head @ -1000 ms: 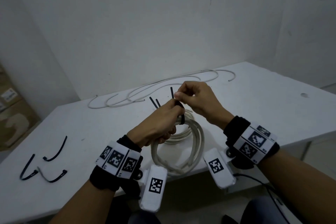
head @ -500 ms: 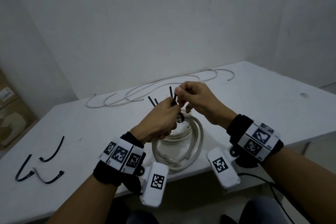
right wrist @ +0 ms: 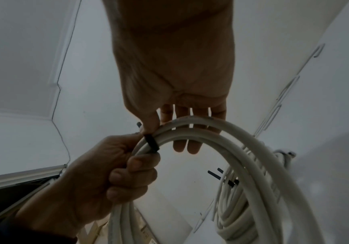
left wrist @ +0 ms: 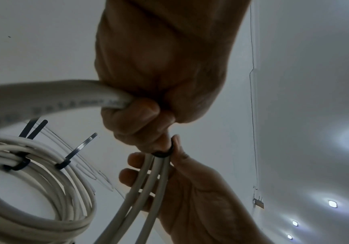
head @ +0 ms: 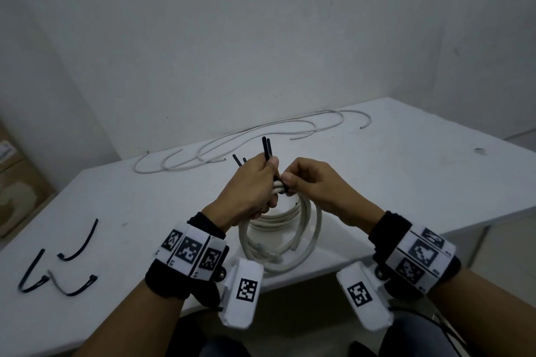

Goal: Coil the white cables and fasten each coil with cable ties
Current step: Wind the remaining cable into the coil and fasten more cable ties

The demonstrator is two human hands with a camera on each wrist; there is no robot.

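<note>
The white cable coil (head: 304,223) stands on edge over the table's front edge. My left hand (head: 268,171) grips its top strands, and the thumb pins the black cable tie (head: 266,148) tails upright. My right hand (head: 290,181) pinches the tie's loop where it wraps the strands. In the left wrist view the tie loop (left wrist: 163,152) sits tight round the strands, between my left hand (left wrist: 148,132) and my right hand (left wrist: 190,181). In the right wrist view the right thumb (right wrist: 150,127) presses beside the tie (right wrist: 151,142). Two more fastened ties (left wrist: 19,165) bind the coil (left wrist: 44,198).
A loose white cable (head: 261,133) lies uncoiled along the back of the white table (head: 406,182). Three spare black ties (head: 78,243) lie at the table's left. A cardboard box (head: 14,182) stands beyond the left edge. A wall is close behind.
My right hand has left the tie's tail and dropped to the loop on the coil. The left thumb now holds the tail upright, and more of the tail sticks up.
</note>
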